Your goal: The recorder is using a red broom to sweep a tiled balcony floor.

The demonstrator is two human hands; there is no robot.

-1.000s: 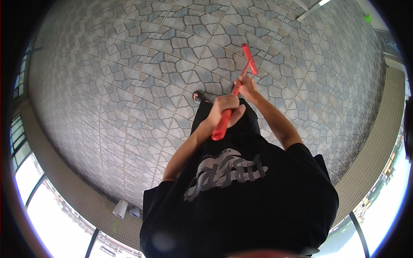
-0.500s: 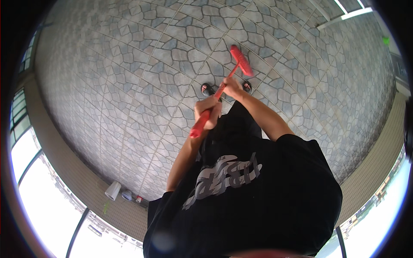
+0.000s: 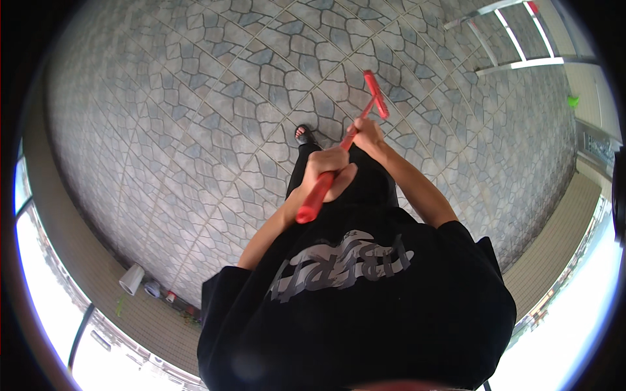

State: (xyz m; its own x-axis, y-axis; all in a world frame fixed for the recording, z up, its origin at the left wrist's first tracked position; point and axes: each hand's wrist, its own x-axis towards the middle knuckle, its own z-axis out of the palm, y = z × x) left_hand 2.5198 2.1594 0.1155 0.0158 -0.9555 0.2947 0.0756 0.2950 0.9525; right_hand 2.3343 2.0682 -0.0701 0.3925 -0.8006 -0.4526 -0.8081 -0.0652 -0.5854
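Overhead, red long-handled squeegee (image 3: 347, 140), crossbar head downward.

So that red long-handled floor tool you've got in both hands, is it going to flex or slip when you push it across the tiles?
The red tool probably stays stiff: its handle runs straight under the left hand and right hand. It looks thin and light for its length. The smooth handle could slip, though both hands wrap it fully. The narrow head may catch in the floor joints.

Both hands are closed in fists, one ahead of the other. The left hand (image 3: 328, 171) is held nearer the body, elbow bent; the right hand (image 3: 367, 133) is reached further forward, its forearm extended and bare.
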